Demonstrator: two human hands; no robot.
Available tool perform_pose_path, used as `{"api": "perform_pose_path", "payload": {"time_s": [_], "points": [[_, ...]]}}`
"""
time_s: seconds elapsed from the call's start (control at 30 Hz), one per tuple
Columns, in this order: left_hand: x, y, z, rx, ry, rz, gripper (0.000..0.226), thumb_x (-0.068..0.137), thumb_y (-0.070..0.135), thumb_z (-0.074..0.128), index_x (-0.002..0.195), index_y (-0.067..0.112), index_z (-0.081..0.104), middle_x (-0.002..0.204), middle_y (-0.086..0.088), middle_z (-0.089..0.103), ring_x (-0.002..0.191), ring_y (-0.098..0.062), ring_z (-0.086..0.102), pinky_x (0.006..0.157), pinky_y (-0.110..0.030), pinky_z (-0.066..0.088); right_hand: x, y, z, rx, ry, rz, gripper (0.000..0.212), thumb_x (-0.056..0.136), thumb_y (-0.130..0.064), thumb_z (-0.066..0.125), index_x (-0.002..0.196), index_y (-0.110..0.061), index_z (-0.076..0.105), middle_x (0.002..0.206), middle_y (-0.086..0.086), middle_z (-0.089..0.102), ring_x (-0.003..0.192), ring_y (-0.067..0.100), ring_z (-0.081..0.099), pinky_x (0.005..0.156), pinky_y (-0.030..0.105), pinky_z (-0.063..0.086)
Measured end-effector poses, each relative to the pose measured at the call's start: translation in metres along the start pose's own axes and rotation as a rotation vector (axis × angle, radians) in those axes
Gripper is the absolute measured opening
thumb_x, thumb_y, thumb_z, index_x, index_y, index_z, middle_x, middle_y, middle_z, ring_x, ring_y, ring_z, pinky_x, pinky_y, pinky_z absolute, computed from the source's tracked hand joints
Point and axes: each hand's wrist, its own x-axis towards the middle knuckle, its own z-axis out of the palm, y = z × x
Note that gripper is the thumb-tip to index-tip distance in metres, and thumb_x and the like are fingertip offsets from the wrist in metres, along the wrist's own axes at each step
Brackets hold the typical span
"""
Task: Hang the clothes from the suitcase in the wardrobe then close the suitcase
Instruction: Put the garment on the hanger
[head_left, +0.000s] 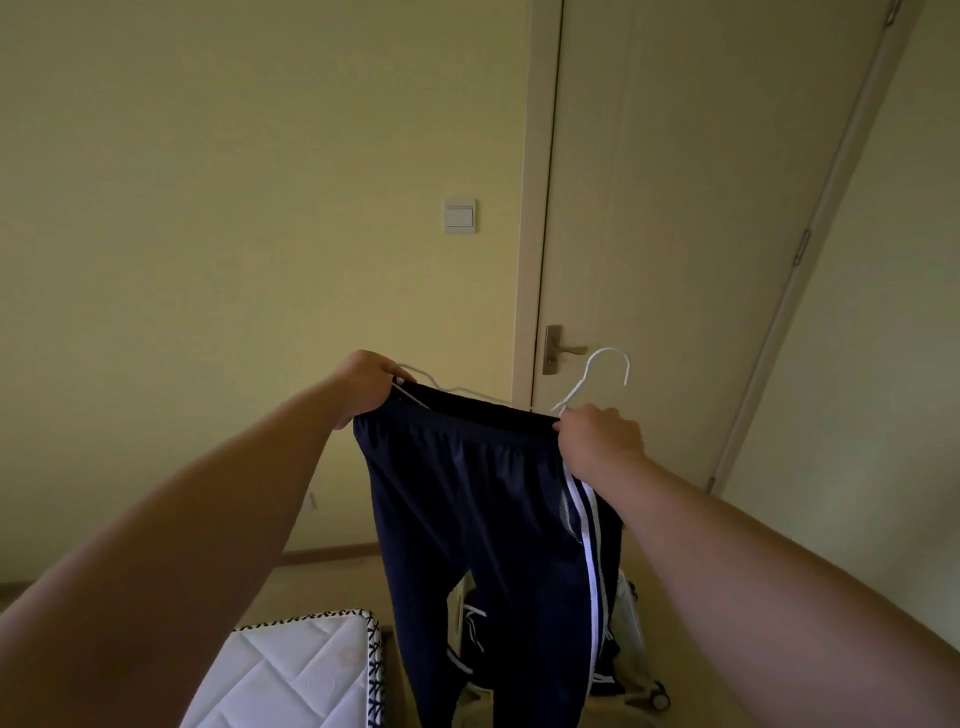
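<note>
Navy track pants (478, 519) with white side stripes hang in front of me, held up by the waistband. My left hand (363, 384) grips the waistband's left end together with one end of a white wire hanger (605, 374). My right hand (600, 441) pinches the right end of the waistband at the hanger's neck; the hook sticks up above it. Behind the pant legs, low on the floor, part of a pale open suitcase (631, 623) shows, with dark clothes inside. The wardrobe is out of view.
A white quilted mattress corner (291, 670) lies at the bottom left. A closed cream door (675, 234) with a metal handle (563, 351) stands straight ahead. A light switch (461, 215) sits on the yellow wall to its left.
</note>
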Motion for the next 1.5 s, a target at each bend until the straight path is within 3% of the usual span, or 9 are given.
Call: {"api": "perform_pose_path", "payload": {"time_s": [0.2, 0.4, 0.6, 0.7, 0.83, 1.03, 1.23, 1.4, 1.5], "points": [[0.005, 0.008, -0.003, 0.059, 0.12, 0.046, 0.048, 0.085, -0.007, 0.034, 0.084, 0.013, 0.077, 0.094, -0.009, 0.07, 0.087, -0.028, 0.063, 0.077, -0.04, 0.057, 0.002, -0.006, -0.007, -0.19, 0.022, 0.05, 0.033, 0.09, -0.004, 0.045, 0.117, -0.015, 0.061, 0.11, 0.004, 0.058, 0.103, 0.029, 0.06, 0.093, 0.045, 0.047], [-0.014, 0.028, 0.03, 0.348, 0.196, 0.162, 0.037, 0.089, 0.003, 0.038, 0.099, 0.011, 0.072, 0.099, -0.012, 0.067, 0.082, -0.028, 0.061, 0.073, -0.035, 0.056, 0.007, -0.024, -0.014, 0.008, 0.118, -0.016, 0.03, 0.091, 0.0, 0.043, 0.116, -0.009, 0.056, 0.106, 0.009, 0.054, 0.083, 0.025, 0.058, 0.068, 0.034, 0.045], [-0.021, 0.02, 0.058, 0.559, 0.092, 0.143, 0.02, 0.083, 0.03, 0.055, 0.102, 0.023, 0.058, 0.095, 0.001, 0.06, 0.09, -0.025, 0.051, 0.089, -0.04, 0.039, 0.007, -0.028, -0.027, 0.018, 0.22, -0.032, 0.022, 0.096, -0.009, 0.043, 0.116, -0.011, 0.051, 0.109, 0.011, 0.053, 0.092, 0.029, 0.058, 0.067, 0.036, 0.039], [-0.014, 0.017, 0.051, 0.596, 0.16, 0.175, 0.02, 0.09, 0.042, 0.057, 0.096, 0.023, 0.058, 0.094, 0.0, 0.06, 0.087, -0.026, 0.054, 0.081, -0.041, 0.046, 0.007, -0.026, -0.025, 0.115, 0.088, -0.062, 0.026, 0.094, -0.02, 0.049, 0.118, -0.012, 0.043, 0.116, 0.011, 0.046, 0.1, 0.031, 0.053, 0.074, 0.039, 0.04], [-0.005, 0.011, 0.035, 0.58, 0.228, 0.184, 0.01, 0.087, 0.026, 0.057, 0.097, 0.024, 0.06, 0.09, 0.001, 0.061, 0.079, -0.024, 0.058, 0.067, -0.036, 0.051, 0.013, -0.007, -0.037, 0.315, -0.231, -0.006, 0.043, 0.086, -0.01, 0.05, 0.128, -0.015, 0.045, 0.129, 0.012, 0.046, 0.112, 0.031, 0.052, 0.092, 0.036, 0.046], [0.001, 0.015, 0.029, 0.494, 0.071, 0.154, 0.027, 0.085, 0.015, 0.053, 0.102, 0.026, 0.072, 0.088, 0.004, 0.064, 0.079, -0.023, 0.06, 0.069, -0.036, 0.056, 0.024, 0.014, -0.078, 0.449, -0.155, 0.136, 0.041, 0.09, 0.002, 0.043, 0.129, -0.006, 0.051, 0.125, 0.013, 0.053, 0.103, 0.028, 0.051, 0.076, 0.029, 0.044], [0.008, 0.017, 0.03, 0.38, 0.055, 0.21, 0.021, 0.092, 0.019, 0.054, 0.103, 0.03, 0.068, 0.102, 0.003, 0.067, 0.094, -0.025, 0.059, 0.09, -0.043, 0.051, 0.032, 0.027, -0.062, 0.509, -0.139, 0.229, 0.012, 0.083, -0.003, 0.045, 0.074, -0.007, 0.051, 0.078, 0.009, 0.052, 0.064, 0.022, 0.049, 0.054, 0.024, 0.036], [0.013, 0.016, 0.025, 0.328, 0.162, 0.167, 0.021, 0.092, 0.022, 0.053, 0.105, 0.029, 0.067, 0.097, 0.004, 0.065, 0.094, -0.025, 0.056, 0.097, -0.043, 0.044, 0.03, 0.039, -0.048, 0.504, 0.018, 0.33, 0.046, 0.094, -0.06, 0.033, 0.079, -0.019, 0.047, 0.084, 0.003, 0.056, 0.083, 0.027, 0.057, 0.077, 0.036, 0.048], [0.015, 0.016, 0.02, 0.304, 0.217, 0.139, 0.022, 0.093, 0.02, 0.051, 0.105, 0.031, 0.066, 0.09, 0.006, 0.061, 0.088, -0.024, 0.052, 0.095, -0.04, 0.039, 0.025, 0.041, -0.038, 0.589, 0.233, 0.398, 0.034, 0.093, -0.043, 0.036, 0.104, -0.018, 0.056, 0.104, 0.007, 0.06, 0.093, 0.03, 0.056, 0.089, 0.044, 0.048]]}}
